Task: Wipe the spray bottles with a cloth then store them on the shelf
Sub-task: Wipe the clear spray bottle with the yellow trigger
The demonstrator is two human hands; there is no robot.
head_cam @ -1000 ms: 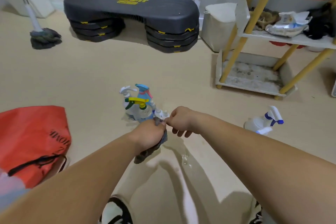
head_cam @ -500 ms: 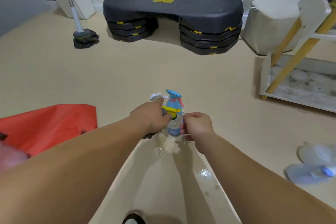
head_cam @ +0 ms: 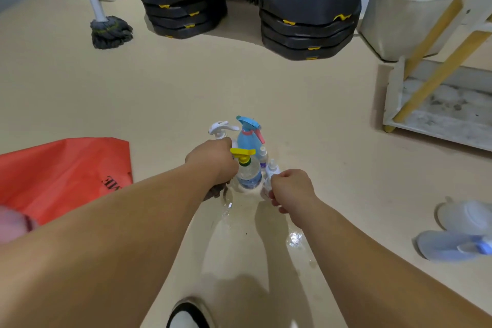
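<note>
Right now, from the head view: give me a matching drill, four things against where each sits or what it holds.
Things:
1. mop
2. red bag
3. left hand
4. right hand

States:
A. grips a small bottle
B. lies flat, near left
C. stands at the back left
D. grips a dark cloth

Pairs: 1-C; 2-B; 3-D; 4-A

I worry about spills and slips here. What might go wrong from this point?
The left hand, gripping the cloth, crowds the yellow-trigger bottle; a nudge may topple it. The right hand holds the small bottle close beside it, which may slip if wet. The puddle lies ahead of the shoe: a slip risk.
</note>
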